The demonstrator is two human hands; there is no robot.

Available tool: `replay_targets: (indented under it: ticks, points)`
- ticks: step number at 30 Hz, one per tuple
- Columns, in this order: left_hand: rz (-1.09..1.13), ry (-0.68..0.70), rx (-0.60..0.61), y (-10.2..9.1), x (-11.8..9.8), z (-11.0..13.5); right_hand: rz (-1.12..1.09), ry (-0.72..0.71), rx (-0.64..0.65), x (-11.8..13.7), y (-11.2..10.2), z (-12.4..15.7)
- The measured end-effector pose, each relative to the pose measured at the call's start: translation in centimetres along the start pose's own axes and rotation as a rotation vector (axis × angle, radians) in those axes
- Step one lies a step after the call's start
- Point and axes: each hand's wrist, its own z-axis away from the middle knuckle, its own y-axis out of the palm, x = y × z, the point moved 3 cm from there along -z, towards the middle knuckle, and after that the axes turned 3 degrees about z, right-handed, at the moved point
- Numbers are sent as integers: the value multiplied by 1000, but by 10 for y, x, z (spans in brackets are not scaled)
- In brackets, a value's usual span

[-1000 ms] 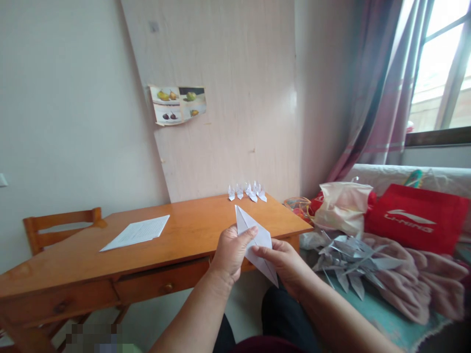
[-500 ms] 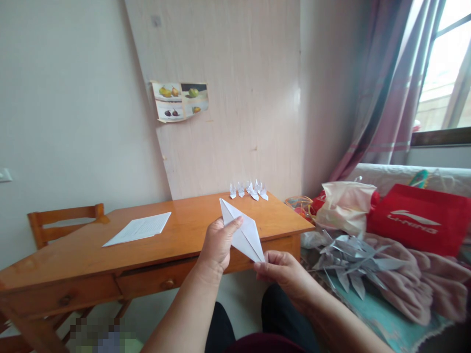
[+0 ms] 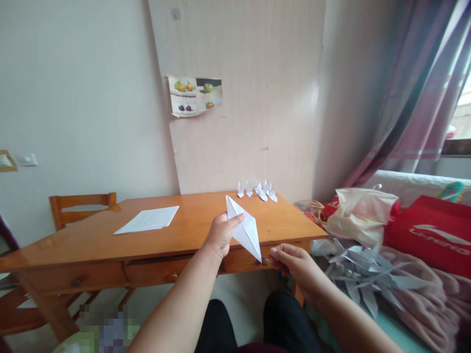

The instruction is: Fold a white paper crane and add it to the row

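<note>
One piece creased in hand, a row standing finished

At the left of the frame a wooden chair (image 3: pixel 83 200) stood against the desk (image 3: pixel 206 213), and on the desktop, left of centre, lay a stack of sheets (image 3: pixel 147 219) that nobody was touching. Nearer the middle I could see the left hand (image 3: pixel 222 235) gripping a piece of folded paper (image 3: pixel 248 237), thumb pressed on top. The piece was a tilted kite shape with a long crease, held in the air over the desk's near edge, its lower tip pointing down and right. At the far edge of the desk, just right of centre, stood several small folded figures (image 3: pixel 263 196), which I took to be complete. Against them, the one in hand was flat and seemed only partly worked, with its shaping left to do.

Just beside that lower tip, the right hand (image 3: pixel 292 262) had its fingers drawn narrow, apart from the paper, and I saw nothing in them. At the right lay a pile of pointed paper pieces (image 3: pixel 362 274), too jumbled to count; they looked half-made to me.
</note>
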Motion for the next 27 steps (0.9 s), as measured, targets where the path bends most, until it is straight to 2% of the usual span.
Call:
replay_targets:
  ticks: [7, 14, 18, 22, 27]
  points:
    - [-8, -49, 5, -16, 14, -40, 92, -44, -95, 17, 5, -65]
    - [-3, -101, -4, -25, 36, -75, 27, 75, 86, 11, 33, -118]
    - [7, -119, -38, -30, 51, -91, -22, 134, 115, -2, 45, -139]
    - [10, -142, -47, -38, 60, -105, -34, 156, 151, -4, 44, -155]
    - [-21, -126, -94, -56, 57, -128, 13, 200, 208, -4, 34, -172]
